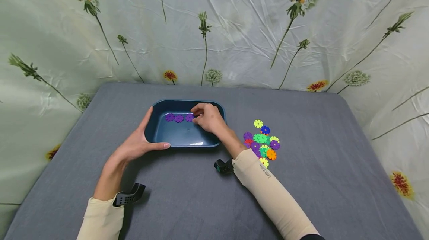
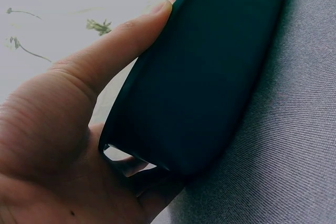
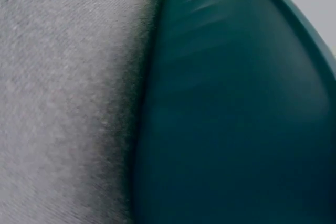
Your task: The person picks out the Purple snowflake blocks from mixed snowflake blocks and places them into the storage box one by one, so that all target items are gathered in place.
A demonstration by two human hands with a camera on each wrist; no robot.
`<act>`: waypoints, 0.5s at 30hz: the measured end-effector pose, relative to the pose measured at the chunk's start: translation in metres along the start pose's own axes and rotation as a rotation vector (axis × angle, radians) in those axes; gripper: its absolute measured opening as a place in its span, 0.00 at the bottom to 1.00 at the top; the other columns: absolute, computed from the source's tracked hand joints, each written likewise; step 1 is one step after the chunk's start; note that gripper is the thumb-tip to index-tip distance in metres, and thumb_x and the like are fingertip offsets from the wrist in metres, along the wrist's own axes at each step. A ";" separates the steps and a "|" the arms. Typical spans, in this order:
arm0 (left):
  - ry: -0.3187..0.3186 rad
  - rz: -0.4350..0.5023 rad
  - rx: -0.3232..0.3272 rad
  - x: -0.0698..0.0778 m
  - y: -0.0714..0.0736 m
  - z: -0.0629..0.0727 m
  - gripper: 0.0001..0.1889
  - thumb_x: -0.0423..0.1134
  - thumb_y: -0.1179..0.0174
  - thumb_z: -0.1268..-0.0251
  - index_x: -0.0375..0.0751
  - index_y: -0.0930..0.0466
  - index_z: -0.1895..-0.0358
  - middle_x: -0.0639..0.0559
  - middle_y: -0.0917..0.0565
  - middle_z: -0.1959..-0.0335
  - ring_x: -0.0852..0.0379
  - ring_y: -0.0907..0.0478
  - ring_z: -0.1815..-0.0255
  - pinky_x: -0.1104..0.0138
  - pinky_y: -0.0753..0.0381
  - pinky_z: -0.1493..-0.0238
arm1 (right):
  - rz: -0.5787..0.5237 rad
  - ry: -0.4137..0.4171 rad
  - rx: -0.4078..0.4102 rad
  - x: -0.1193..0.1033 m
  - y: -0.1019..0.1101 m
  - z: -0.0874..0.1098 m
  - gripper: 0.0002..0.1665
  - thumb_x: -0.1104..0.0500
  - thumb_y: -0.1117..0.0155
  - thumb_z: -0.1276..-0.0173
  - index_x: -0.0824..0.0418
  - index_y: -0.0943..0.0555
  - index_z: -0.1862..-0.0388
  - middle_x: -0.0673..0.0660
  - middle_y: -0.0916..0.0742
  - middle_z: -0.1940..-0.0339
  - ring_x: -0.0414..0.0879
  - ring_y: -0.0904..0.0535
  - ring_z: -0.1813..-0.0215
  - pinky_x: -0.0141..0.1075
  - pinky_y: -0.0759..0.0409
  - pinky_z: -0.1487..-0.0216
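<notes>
A dark blue plastic tub [image 1: 182, 146] sits on the grey cloth. My left hand [image 1: 136, 144] grips its left end, the thumb on the front rim and the fingers along the left side. The left wrist view shows that thumb [image 2: 118, 45] against the tub's edge. Inside the tub, purple notched snowflake discs lie in a row: a left one [image 1: 169, 117], a middle one [image 1: 179, 118] and a right one [image 1: 189, 117]. Over the tub's right part, my right hand [image 1: 208, 118] pinches the right disc at its fingertips. The right wrist view shows only tub wall [image 3: 226, 108] and cloth.
Right of the tub lies a loose pile of snowflake discs [image 1: 255, 147] in purple, green, yellow, blue, red and orange, partly beside my right forearm. The grey-covered table [image 1: 318, 158] meets a flower-printed curtain [image 1: 234, 28] at the back. Black straps with cameras [image 1: 129, 195] are on the wrists.
</notes>
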State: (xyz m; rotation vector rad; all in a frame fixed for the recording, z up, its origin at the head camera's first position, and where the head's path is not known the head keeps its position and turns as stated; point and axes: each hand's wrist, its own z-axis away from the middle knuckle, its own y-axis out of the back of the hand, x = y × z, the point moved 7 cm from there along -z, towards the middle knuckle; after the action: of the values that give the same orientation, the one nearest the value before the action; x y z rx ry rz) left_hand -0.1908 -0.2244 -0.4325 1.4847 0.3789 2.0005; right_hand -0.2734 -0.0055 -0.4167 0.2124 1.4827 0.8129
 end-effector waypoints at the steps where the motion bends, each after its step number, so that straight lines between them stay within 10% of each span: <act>1: 0.001 -0.001 0.000 0.000 0.000 0.000 0.73 0.56 0.22 0.46 0.71 0.82 0.17 0.36 0.68 0.12 0.23 0.60 0.15 0.25 0.51 0.25 | -0.010 0.004 -0.004 0.000 0.001 0.001 0.19 0.63 0.29 0.29 0.60 0.15 0.41 0.58 0.10 0.44 0.51 0.12 0.45 0.42 0.14 0.45; 15: 0.004 -0.002 0.012 0.001 -0.001 0.000 0.73 0.55 0.21 0.47 0.69 0.81 0.17 0.34 0.66 0.13 0.23 0.57 0.16 0.26 0.50 0.25 | -0.133 0.130 0.021 -0.006 0.025 0.014 0.19 0.64 0.30 0.29 0.65 0.16 0.41 0.64 0.11 0.43 0.55 0.13 0.46 0.41 0.14 0.47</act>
State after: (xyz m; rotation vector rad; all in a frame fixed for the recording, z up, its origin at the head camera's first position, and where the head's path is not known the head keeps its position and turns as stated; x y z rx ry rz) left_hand -0.1908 -0.2234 -0.4324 1.4878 0.3943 2.0033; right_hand -0.2684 0.0138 -0.3954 0.0772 1.6097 0.7148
